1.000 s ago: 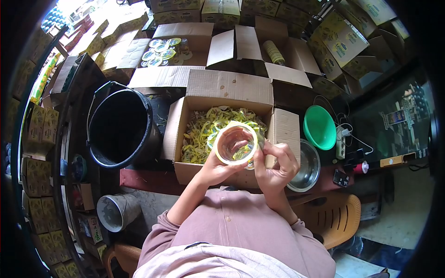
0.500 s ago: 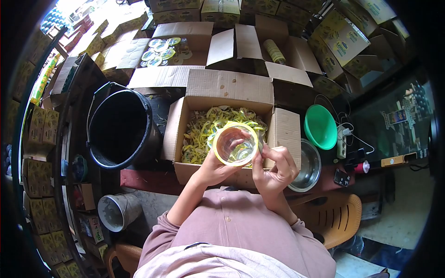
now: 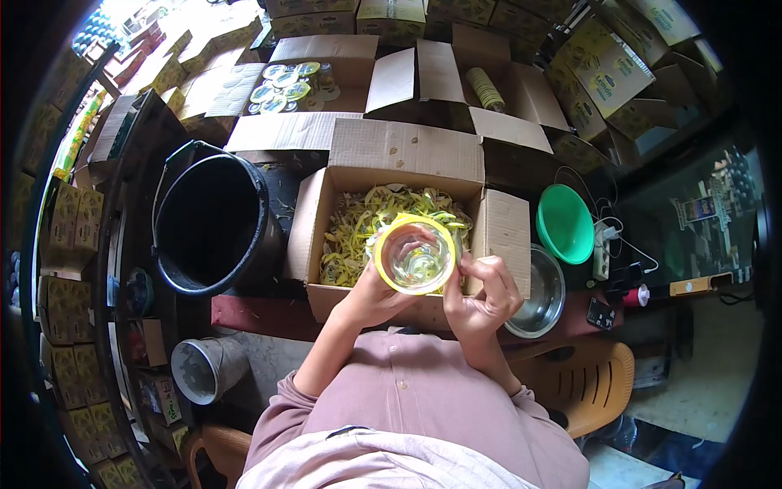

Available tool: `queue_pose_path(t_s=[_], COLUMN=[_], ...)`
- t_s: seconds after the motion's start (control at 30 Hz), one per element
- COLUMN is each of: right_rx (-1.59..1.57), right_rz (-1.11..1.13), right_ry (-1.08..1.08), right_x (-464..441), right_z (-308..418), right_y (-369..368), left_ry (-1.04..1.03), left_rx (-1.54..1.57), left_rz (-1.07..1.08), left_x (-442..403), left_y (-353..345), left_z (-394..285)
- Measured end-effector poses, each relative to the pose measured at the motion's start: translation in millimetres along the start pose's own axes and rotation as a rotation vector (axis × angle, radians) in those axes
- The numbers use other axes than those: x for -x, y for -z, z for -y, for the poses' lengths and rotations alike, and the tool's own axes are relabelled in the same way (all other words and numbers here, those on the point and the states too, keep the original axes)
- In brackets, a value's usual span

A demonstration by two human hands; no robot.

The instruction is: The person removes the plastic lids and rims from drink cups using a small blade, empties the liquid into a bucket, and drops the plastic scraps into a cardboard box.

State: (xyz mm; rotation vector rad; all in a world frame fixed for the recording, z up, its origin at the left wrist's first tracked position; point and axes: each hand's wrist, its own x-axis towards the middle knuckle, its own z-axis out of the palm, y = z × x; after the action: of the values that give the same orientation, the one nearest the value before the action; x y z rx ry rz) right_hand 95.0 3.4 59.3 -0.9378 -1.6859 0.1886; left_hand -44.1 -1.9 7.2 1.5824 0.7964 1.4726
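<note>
A clear plastic cup (image 3: 416, 259) with a yellow rim is tilted so that its mouth faces me. My left hand (image 3: 371, 297) is wrapped round its left side and lower part. Close to the right side of the rim is my right hand (image 3: 486, 300), its thumb and index finger pinched together; what they hold, if anything, is too small to make out. Beneath the cup, an open cardboard box (image 3: 406, 151) holds a heap of yellow-green strips (image 3: 352, 236).
A black bucket (image 3: 213, 224) stands left of the box. On the right are a green bowl (image 3: 564, 224), a metal bowl (image 3: 544, 297) and a power strip (image 3: 601, 259). Behind, open boxes hold round lids (image 3: 285, 88) and stacked cups (image 3: 485, 90). A grey bucket (image 3: 209, 371) stands lower left.
The cup's mouth has turned slightly more toward me. My right hand's fingers have shifted a little beside the rim, and my left hand has kept its hold.
</note>
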Motion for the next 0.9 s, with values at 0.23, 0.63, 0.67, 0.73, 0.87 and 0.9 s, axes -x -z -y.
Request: queue_pose_path(t_s=[0.23,0.63,0.67,0.73,0.87,0.9], right_rx=[-0.091,-0.113,-0.123,-0.100,-0.127,-0.115], right_rz=[0.002,0.019,0.021,0.010,0.033,0.034], right_ry=[-0.099,-0.112,-0.094,-0.089,-0.063,-0.080], right_x=[-2.5,6.6,6.7,4.5,1.8,2.2], right_z=[-3.1,2.0,0.8,1.6,-1.9,-0.8], right_y=[2.3,3.2,3.1,3.8,6.8,7.2], left_ry=[0.050,0.043,0.040,0.042,0.055,0.055], left_rx=[0.154,0.086,0.062,0.037,-0.003,-0.021], left_rz=[-0.050,-0.055,-0.037,-0.015,-0.008,-0.008], left_x=[0.5,1.8,1.2,0.9,2.6,3.1], left_y=[-5.3,-2.6,-1.9,-1.8,-0.6,0.4], left_z=[-7.5,-5.6,-7.6,-9.1,-7.9,-7.4])
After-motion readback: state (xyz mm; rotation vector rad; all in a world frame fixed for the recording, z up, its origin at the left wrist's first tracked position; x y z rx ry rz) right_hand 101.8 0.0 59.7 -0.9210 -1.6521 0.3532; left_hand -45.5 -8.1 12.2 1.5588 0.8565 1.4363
